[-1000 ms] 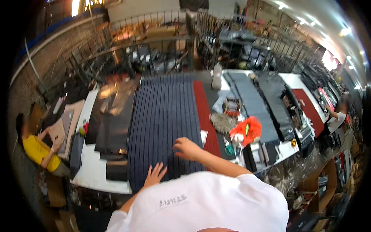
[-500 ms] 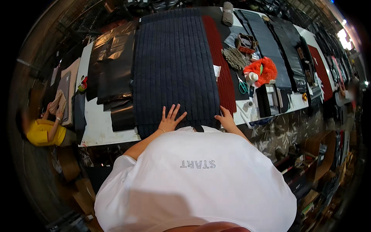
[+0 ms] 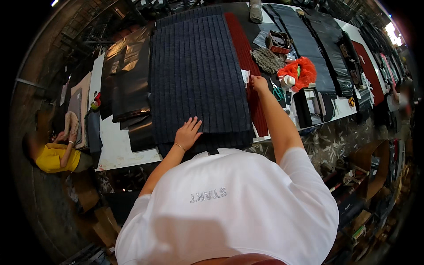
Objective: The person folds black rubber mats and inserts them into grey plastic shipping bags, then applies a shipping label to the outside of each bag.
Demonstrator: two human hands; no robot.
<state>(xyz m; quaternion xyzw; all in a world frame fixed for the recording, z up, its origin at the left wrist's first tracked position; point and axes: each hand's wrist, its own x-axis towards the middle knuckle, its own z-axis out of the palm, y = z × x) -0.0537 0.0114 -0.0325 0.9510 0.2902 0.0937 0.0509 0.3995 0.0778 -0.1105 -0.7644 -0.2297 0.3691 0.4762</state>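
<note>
A cluttered workshop desk [image 3: 115,145] carried ribbed navy fabric [image 3: 198,75]; the left hand [image 3: 188,132] lay spread flat on it, the right hand [image 3: 258,83] pinched a white tag [image 3: 245,76].

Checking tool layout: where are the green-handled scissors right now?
Head view, right of centre: the green-handled scissors lie on the table just right of the right hand, below the orange bag.

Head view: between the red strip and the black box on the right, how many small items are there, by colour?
Grey: 1, knitted bundle
Orange: 1, bag
Green: 1, scissors
White: 1, bottle
Total: 4
</note>
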